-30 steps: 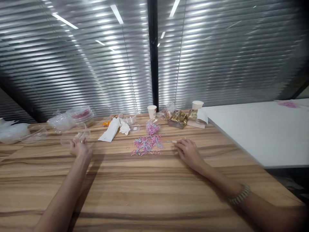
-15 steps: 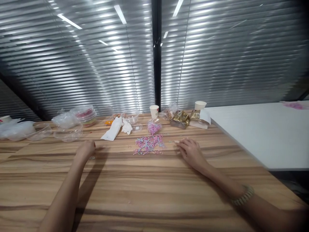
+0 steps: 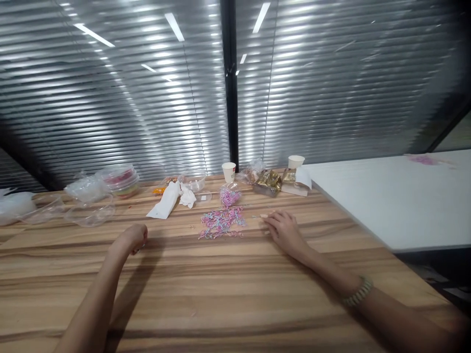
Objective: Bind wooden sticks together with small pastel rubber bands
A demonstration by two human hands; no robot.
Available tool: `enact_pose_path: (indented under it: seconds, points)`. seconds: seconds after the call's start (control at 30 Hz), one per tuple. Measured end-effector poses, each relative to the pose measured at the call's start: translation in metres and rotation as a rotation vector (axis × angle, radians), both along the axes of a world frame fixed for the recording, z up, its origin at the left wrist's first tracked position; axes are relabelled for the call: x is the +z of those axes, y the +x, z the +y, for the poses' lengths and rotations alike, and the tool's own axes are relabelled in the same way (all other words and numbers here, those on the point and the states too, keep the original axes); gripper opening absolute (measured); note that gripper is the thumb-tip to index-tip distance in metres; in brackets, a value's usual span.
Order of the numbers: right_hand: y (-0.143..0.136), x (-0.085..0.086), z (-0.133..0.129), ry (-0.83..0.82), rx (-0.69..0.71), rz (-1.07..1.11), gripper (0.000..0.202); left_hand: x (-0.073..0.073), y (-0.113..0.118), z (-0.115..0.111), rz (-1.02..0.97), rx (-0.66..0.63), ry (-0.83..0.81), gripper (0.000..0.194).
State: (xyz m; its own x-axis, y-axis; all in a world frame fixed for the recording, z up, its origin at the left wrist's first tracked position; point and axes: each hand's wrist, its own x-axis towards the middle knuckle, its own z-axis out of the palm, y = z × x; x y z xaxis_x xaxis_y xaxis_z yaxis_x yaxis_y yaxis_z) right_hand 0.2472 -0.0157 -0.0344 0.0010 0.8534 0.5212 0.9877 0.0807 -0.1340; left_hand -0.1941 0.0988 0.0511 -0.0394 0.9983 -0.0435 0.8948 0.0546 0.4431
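A loose pile of small pink, blue and purple plastic clips [image 3: 221,221] lies on the wooden table [image 3: 206,294] between my hands. Behind the pile, more of them sit in a clear bag or cup [image 3: 230,196]. To the left, my left hand [image 3: 133,238] hovers low over the table with fingers curled in a pinch; a small pale clip seems to show at its fingertips, partly hidden. My right hand [image 3: 285,230] rests palm down right of the pile, fingers stretched forward. A small pale piece [image 3: 263,216] is at its index fingertip.
Clear plastic containers [image 3: 90,211] and a stack of lidded tubs [image 3: 119,180] stand back left. White tissue [image 3: 165,201], a paper cup [image 3: 228,172], gold-wrapped packets [image 3: 268,182] and another cup [image 3: 296,162] line the back. A white table [image 3: 353,201] adjoins on the right.
My left hand has lowered onto the spot where a small pale clip lay, and its fingers have closed there. The right hand stays by the pile. The view has shifted slightly right.
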Motion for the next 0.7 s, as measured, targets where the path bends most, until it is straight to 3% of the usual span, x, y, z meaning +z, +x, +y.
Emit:
enact_pose_path:
  seconds: [0.1, 0.23, 0.27, 0.33, 0.37, 0.43, 0.53, 0.63, 0.7]
  points:
    - [-0.001, 0.002, 0.000, -0.017, 0.012, 0.011, 0.037, 0.006, 0.015, -0.004, 0.106, -0.088, -0.134, 0.009]
    - [-0.003, 0.013, -0.002, 0.006, -0.015, 0.055, 0.036, 0.004, 0.067, -0.012, 0.035, -0.297, -0.030, 0.006]
    - [-0.004, 0.017, -0.003, 0.029, -0.024, 0.062, 0.037, 0.000, 0.085, -0.016, -0.036, -0.343, 0.009, 0.018]
    - [-0.004, 0.025, -0.003, 0.084, -0.047, 0.071, 0.040, -0.008, 0.118, -0.027, -0.485, -0.398, 0.055, 0.042]
    - [-0.004, 0.028, -0.003, 0.108, -0.058, 0.074, 0.041, -0.012, 0.131, -0.033, -0.611, -0.427, 0.042, 0.052]
    - [-0.001, 0.033, -0.003, 0.133, -0.084, 0.081, 0.041, -0.021, 0.149, -0.043, -0.719, -0.449, 0.091, 0.057]
    - [0.007, 0.035, 0.000, 0.100, -0.102, 0.098, 0.040, -0.031, 0.153, -0.052, -0.510, -0.544, 0.232, 0.052]
    - [0.017, 0.032, 0.004, 0.015, -0.116, 0.129, 0.043, -0.036, 0.148, -0.054, -0.147, -0.774, 0.410, 0.063]
    - [0.023, 0.029, 0.007, -0.037, -0.123, 0.143, 0.050, -0.038, 0.149, -0.053, 0.023, -0.896, 0.441, 0.069]
